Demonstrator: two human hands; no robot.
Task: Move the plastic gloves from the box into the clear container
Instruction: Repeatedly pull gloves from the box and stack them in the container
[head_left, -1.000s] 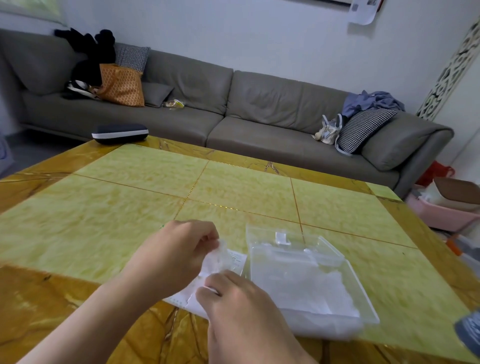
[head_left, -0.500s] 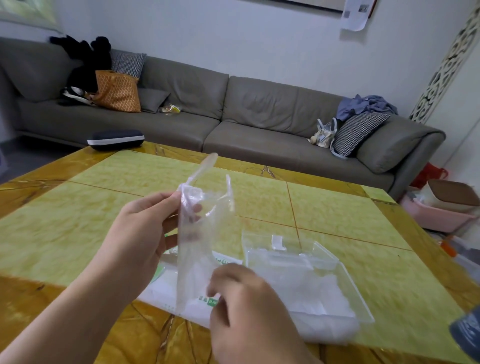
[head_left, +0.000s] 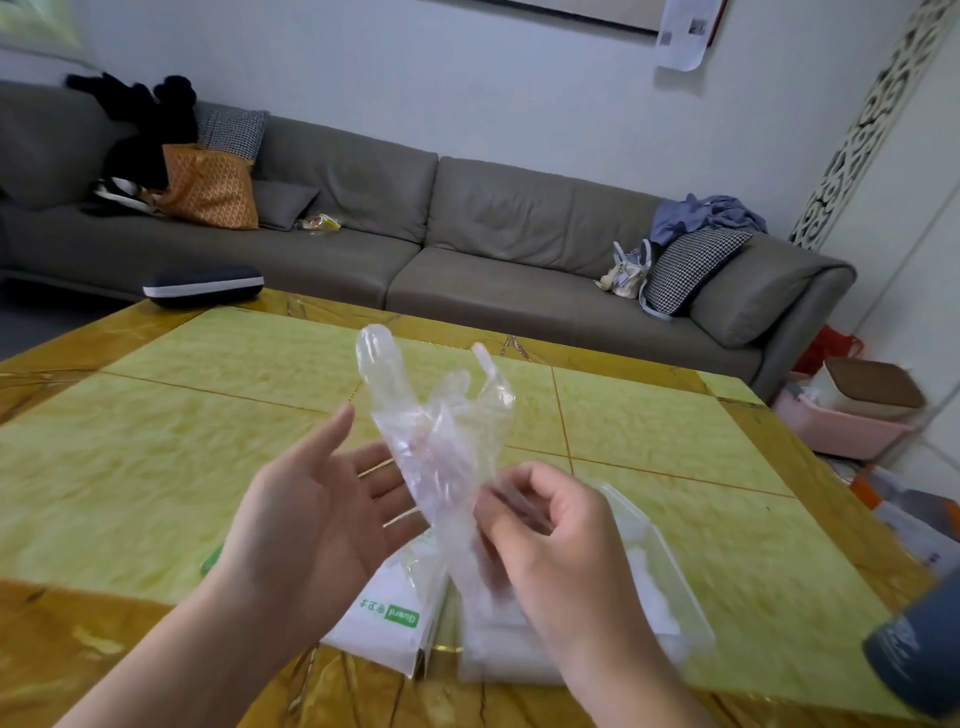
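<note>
One thin clear plastic glove (head_left: 434, 436) is dangling above the white green-labelled box (head_left: 387, 618), pinched only by the right hand (head_left: 550, 540) while the left hand (head_left: 317, 514) is lying flat-open, so it is risking slipping short of the clear plastic container (head_left: 670, 577) near right.

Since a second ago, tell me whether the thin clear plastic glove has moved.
Yes. The thin clear plastic glove has risen off the white glove box, now held upright above it by the right hand.

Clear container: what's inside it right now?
The clear container holds a white crumpled heap, likely plastic gloves. The right hand, holding a glove, covers the near left part; no count is possible.
</note>
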